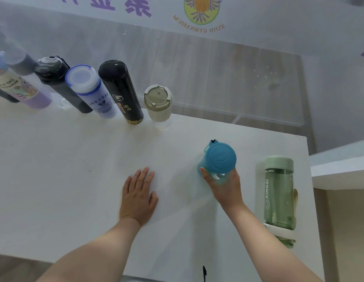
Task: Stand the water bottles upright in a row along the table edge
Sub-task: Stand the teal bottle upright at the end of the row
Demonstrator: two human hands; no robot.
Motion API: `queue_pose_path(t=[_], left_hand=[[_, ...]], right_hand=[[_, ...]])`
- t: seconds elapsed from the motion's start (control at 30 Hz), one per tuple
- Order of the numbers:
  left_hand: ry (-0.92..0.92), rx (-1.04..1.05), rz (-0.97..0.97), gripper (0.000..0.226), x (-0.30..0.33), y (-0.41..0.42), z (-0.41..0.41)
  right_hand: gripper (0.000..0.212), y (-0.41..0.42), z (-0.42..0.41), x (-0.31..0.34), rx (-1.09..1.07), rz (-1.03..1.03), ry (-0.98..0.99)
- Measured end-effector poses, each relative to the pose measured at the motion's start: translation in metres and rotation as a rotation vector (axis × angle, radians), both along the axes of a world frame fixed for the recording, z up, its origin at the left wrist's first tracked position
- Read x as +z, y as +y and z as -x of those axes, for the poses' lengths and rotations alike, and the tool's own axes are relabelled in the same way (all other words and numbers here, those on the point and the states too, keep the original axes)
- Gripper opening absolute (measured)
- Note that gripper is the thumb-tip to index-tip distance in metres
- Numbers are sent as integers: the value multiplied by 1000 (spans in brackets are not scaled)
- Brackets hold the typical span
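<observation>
Blue-lidded bottle (218, 159), seemingly translucent, in right hand's (223, 188) grasp; left hand (138, 197) flat, empty.

Two bare forearms, no sleeves in view, left hand (138, 197) and right hand (224, 187) without rings, watches or gloves

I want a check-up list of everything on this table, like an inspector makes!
Surface: white table, bare in the middle.
Job's things: upright row along the far edge, including black flask, frosted blue-lidded bottle and glass cup. Green bottle lies on its side, right.
Clutter: nothing seen.
Grips: right hand holds the blue bottle; left hand rests flat, empty.
Cables: one thin dark strap at the near edge.
Surroundings: glass panel behind, with a mirrored logo.
</observation>
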State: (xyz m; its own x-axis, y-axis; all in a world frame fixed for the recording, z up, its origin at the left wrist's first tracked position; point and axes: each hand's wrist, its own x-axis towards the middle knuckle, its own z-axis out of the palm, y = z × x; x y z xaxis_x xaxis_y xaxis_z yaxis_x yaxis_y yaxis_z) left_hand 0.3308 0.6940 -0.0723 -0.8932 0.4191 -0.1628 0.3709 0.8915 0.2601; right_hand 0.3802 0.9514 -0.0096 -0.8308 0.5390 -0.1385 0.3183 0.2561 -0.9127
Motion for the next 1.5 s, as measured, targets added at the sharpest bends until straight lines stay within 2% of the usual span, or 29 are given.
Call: queue_pose_path(t=[0.2, 0.43, 0.73, 0.93, 1.17, 1.3, 1.5], left_hand=[[-18, -3, 10, 62, -1, 0, 1], [-36, -3, 0, 63, -1, -1, 2], [-43, -5, -10, 63, 0, -1, 2], [-39, -11, -14, 64, 0, -1, 2], [-30, -14, -14, 63, -1, -1, 2], [-21, -15, -7, 63, -1, -2, 2], [-22, -15, 21, 64, 0, -2, 2]], right_hand=[[66, -1, 59, 5, 17, -79, 33], [61, -4, 123, 7, 22, -74, 66], [59, -10, 161, 5, -27, -75, 123], [61, -10, 161, 5, -16, -73, 105], [92, 5, 143, -6, 101, -189, -185], [88, 9, 103, -8, 129, -274, -244], [64, 18, 27, 2, 166, -388, -284]])
